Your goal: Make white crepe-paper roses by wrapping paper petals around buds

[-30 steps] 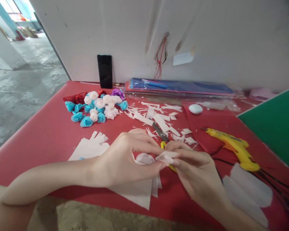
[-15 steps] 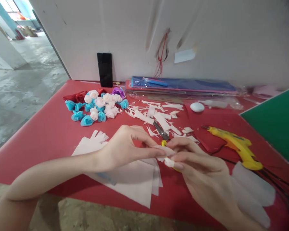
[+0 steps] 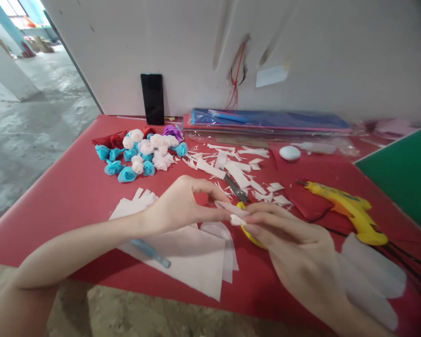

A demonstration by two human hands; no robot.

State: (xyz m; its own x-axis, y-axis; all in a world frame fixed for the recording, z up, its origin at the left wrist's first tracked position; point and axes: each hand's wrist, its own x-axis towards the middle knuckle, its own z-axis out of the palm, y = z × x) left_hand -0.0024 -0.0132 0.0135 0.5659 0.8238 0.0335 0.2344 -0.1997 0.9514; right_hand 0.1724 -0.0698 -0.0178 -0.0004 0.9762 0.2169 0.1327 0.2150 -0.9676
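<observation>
A small, partly rolled white paper flower (image 3: 237,219) is held up over the table between both sets of fingertips. My left hand (image 3: 182,206) pinches the thin upper edge of its paper with thumb and forefinger. The base sits in the fingertips of my right hand (image 3: 298,243). Under the hands lie yellow-handled scissors (image 3: 236,189), blades pointing away among white paper scraps (image 3: 236,173). Below my left forearm are white paper sheets (image 3: 196,262) with a light blue pen (image 3: 150,252) on them.
Finished paper flowers (image 3: 146,147) in white, blue, red and purple cluster at the back left. A phone (image 3: 152,99) leans on the wall. A yellow glue gun (image 3: 344,206) with its cord, cut petals (image 3: 368,276) and a green board (image 3: 403,173) are at right.
The piece in my fingers has moved slightly left and up and turned, its paper now seen more edge-on. More of the blue pen shows. The view has shifted a little.
</observation>
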